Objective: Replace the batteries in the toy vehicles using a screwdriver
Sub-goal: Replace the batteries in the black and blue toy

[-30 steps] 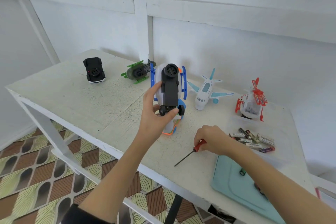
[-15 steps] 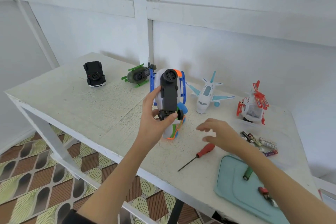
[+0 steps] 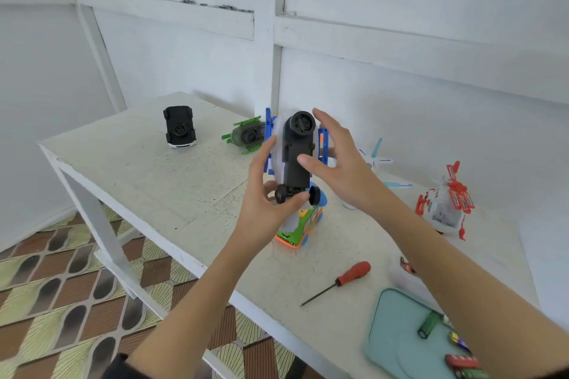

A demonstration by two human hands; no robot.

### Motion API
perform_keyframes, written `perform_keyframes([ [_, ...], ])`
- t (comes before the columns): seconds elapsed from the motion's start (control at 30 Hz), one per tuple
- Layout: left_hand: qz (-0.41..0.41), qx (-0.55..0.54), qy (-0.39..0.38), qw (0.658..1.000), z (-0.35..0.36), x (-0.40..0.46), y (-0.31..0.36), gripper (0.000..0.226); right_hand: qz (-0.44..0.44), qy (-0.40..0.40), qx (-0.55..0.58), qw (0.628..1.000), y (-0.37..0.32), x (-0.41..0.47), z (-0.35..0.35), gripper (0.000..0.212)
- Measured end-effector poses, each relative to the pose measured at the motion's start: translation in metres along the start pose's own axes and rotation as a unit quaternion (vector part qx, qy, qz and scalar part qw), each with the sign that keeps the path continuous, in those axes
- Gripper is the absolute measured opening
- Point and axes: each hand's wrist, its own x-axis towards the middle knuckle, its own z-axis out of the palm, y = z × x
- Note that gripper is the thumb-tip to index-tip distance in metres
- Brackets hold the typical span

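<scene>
Down at the near right corner, a teal tray [image 3: 397, 338] sits on the white table [image 3: 129, 163], with a green cylinder [image 3: 429, 324] and a few small bits on it too blurred to name. Just left of the tray, the red-handled screwdriver [image 3: 341, 280] lies flat on the tabletop, tip toward the front edge, no hand on it. Now the action, mid-table: the left hand [image 3: 264, 206] grips the toy plane [image 3: 295, 157] from below, thumb and fingers curled around its wheeled end, holding it upright above the table with the black underside facing the camera and blue wings out to both sides. The right hand [image 3: 341, 163] is up beside it, fingers spread and relaxed, thumb tip at the black belly panel, holding nothing. Directly under the plane stands a colourful green-and-orange toy bus [image 3: 297, 229] on the table. Out to the right, a white and red toy helicopter [image 3: 443, 209] rests well apart. Behind the right hand, a white airplane with pale blue wings [image 3: 377, 160] peeks out. Further back left, a green toy vehicle [image 3: 246, 136] lies with its underside showing, and beyond it a black toy car [image 3: 179, 126] lies belly-up near the far corner.
</scene>
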Motion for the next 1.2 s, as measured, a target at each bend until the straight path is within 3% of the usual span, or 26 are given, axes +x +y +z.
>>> perform_keyframes([
  [0.13,-0.014,0.0,0.019,1.0,-0.013,0.001,-0.002,0.102,0.024,-0.055,0.099,0.993,-0.002,0.013,0.016,0.079],
  [0.23,-0.042,0.01,-0.003,0.999,-0.032,0.011,0.0,0.091,0.009,-0.053,0.101,0.993,-0.005,0.024,0.024,0.077],
  [0.37,-0.017,0.005,-0.004,1.0,-0.057,0.035,0.008,0.069,-0.056,-0.001,0.071,0.996,-0.005,0.043,0.041,0.076],
  [0.47,0.009,0.027,0.012,1.0,-0.076,0.053,0.0,0.052,-0.09,-0.005,0.066,0.994,-0.005,0.057,0.057,0.061],
  [0.57,0.017,0.028,0.007,0.999,-0.1,0.067,-0.009,0.053,-0.026,0.004,0.099,0.995,-0.013,0.076,0.074,0.05],
  [0.63,0.029,0.041,-0.003,0.999,-0.119,0.077,-0.014,0.057,0.113,0.051,0.229,0.966,-0.024,0.094,0.083,0.05],
  [0.7,0.042,0.062,-0.019,0.997,-0.14,0.087,-0.019,0.061,0.226,0.007,0.337,0.914,-0.029,0.111,0.089,0.064],
  [0.77,0.057,0.088,-0.044,0.993,-0.158,0.098,-0.023,0.065,0.276,-0.055,0.376,0.883,-0.031,0.121,0.091,0.083],
  [0.83,0.077,0.105,-0.064,0.989,-0.176,0.108,-0.03,0.069,0.313,-0.099,0.383,0.863,-0.031,0.128,0.093,0.086],
  [0.97,0.138,0.141,-0.105,0.975,-0.204,0.125,-0.044,0.066,0.329,-0.134,0.411,0.839,-0.034,0.138,0.106,0.074],
  [1.2,0.149,0.24,-0.108,0.953,-0.223,0.131,-0.062,0.062,0.293,0.024,0.432,0.853,-0.02,0.148,0.143,0.041],
])
